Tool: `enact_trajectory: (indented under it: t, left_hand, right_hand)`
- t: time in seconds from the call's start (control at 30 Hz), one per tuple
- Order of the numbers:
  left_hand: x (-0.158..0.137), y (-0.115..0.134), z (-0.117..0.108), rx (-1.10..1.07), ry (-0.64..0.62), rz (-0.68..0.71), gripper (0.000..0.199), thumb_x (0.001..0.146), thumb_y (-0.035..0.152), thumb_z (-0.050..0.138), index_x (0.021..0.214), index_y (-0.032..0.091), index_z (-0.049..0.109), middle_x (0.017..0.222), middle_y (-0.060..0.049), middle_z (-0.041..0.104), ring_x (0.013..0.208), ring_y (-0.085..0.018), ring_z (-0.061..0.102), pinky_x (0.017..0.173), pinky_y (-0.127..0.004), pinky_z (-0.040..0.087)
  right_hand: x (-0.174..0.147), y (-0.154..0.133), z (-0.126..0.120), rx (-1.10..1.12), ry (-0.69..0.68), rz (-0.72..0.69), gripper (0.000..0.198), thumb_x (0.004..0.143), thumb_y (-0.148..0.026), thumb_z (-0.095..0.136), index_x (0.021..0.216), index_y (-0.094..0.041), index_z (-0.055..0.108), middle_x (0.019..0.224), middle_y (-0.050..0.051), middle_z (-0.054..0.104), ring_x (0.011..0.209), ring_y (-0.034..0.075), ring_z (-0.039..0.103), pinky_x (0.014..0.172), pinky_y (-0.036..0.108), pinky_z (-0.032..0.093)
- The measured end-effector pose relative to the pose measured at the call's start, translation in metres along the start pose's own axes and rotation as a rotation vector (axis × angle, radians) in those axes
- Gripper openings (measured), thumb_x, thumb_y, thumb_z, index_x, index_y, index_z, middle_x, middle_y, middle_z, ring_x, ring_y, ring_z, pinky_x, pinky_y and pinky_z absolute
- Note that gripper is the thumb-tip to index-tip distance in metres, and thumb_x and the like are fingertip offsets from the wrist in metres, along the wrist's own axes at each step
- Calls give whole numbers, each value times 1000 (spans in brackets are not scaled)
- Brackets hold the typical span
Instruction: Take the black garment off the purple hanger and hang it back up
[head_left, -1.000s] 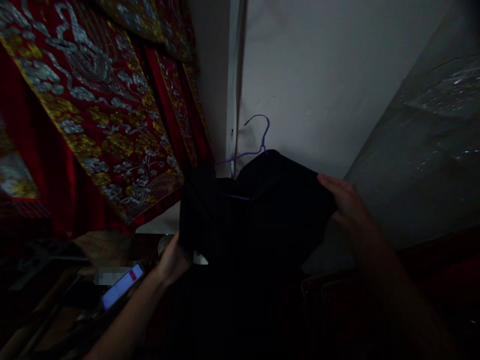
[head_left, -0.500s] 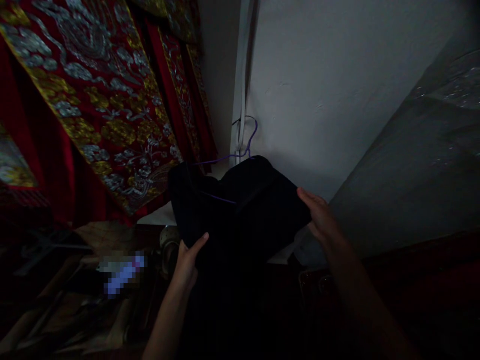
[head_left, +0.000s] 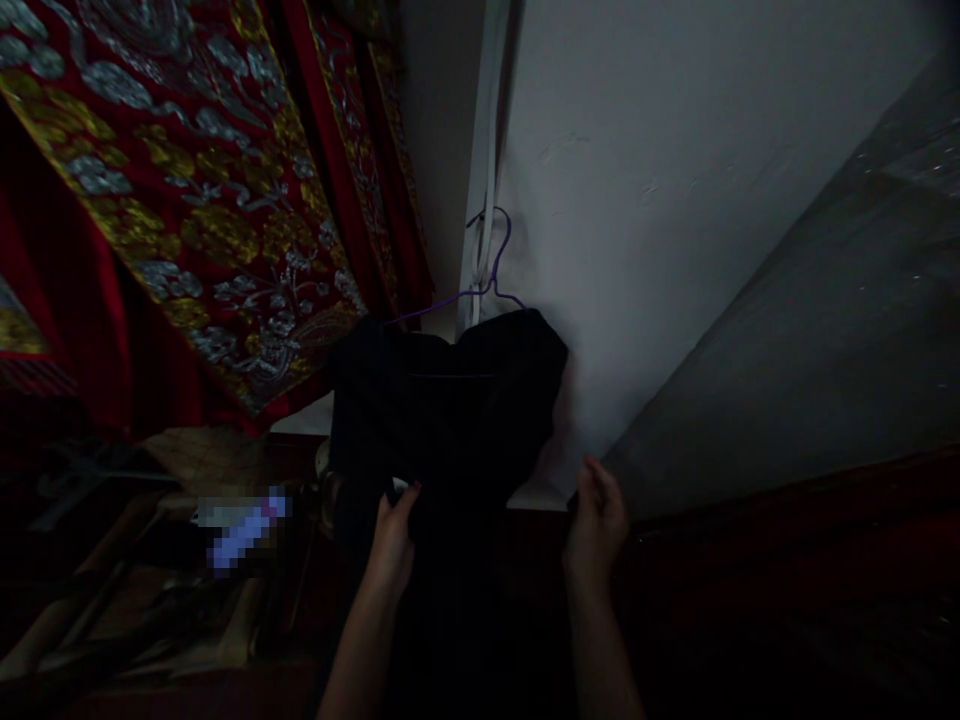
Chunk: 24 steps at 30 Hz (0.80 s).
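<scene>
A dark, nearly black garment [head_left: 450,420] hangs on a thin purple hanger [head_left: 502,250], hooked at a pale vertical strip by the wall. Its shoulders are spread over the hanger, and its lower part melts into darkness. My left hand [head_left: 394,535] is closed on the garment's front, thumb uppermost, with a small pale patch just above the fingers. Away from the garment's right side, my right hand [head_left: 598,515] is raised with its fingers curled together. A dark bit shows at those fingertips, too dim to identify.
Red cloth [head_left: 217,220] with gold and silver embroidery hangs close on the left. A pale wall [head_left: 637,180] stands behind, and a grey translucent sheet [head_left: 810,330] slants down on the right. At lower left is a wooden frame [head_left: 244,625] beneath a blurred-out bluish item [head_left: 247,530].
My right hand has left the garment's right shoulder area and moved down and inward. The garment hangs narrower and straighter. My left hand has shifted slightly right and down, still gripping it.
</scene>
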<state>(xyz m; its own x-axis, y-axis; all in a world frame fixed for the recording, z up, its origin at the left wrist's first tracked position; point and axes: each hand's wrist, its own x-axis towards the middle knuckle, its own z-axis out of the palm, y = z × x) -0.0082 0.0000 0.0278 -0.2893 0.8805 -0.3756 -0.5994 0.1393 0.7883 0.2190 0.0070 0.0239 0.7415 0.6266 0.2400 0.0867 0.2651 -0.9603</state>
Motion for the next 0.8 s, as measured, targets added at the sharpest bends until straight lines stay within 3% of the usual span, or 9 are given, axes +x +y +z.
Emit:
enact_trajectory:
  t: [0.07,0.2,0.27,0.37,0.57,0.8]
  left_hand:
    - [-4,-4,2,23,-35,-10,27,69,27,79,93,22,67,96,-2,77,97,-25,74,93,-36,56]
    - [-12,-7,8,29,-43,-46,30,67,30,79,94,23,68,98,-4,77,105,-26,71,95,-36,54]
    - [-14,-6,9,37,-68,-33,32,67,31,79,96,23,69,100,-4,77,108,-27,70,97,-37,54]
    - [-13,-2,5,58,-109,3,37,67,34,81,101,24,70,101,-5,77,110,-29,70,99,-39,54]
    - [-9,-1,-2,82,-81,2,38,67,35,83,101,23,71,108,-7,77,115,-31,68,102,-41,53]
    - [-12,-3,1,109,-125,-28,45,73,39,81,112,21,68,119,-10,72,125,-34,62,109,-45,47]
  right_hand:
    - [-17,-6,13,-28,-101,22,32,83,-50,70,99,-22,71,102,6,72,99,23,64,90,34,50]
    - [-33,-19,51,5,-617,155,40,88,-60,61,85,-21,67,75,4,66,69,19,59,64,30,47]
    - [-39,-22,66,-1,-756,179,43,88,-62,60,76,-21,61,67,0,59,61,16,53,58,28,42]
    - [-48,-21,76,8,-797,178,44,89,-62,59,71,-22,54,61,-3,51,58,15,49,55,26,37]
    - [-60,-26,76,30,-865,213,37,91,-59,57,87,-22,58,67,-2,56,58,14,50,54,26,36]
    - [-56,-28,75,19,-806,211,27,86,-46,58,73,-22,55,57,-4,50,53,14,48,52,26,36]
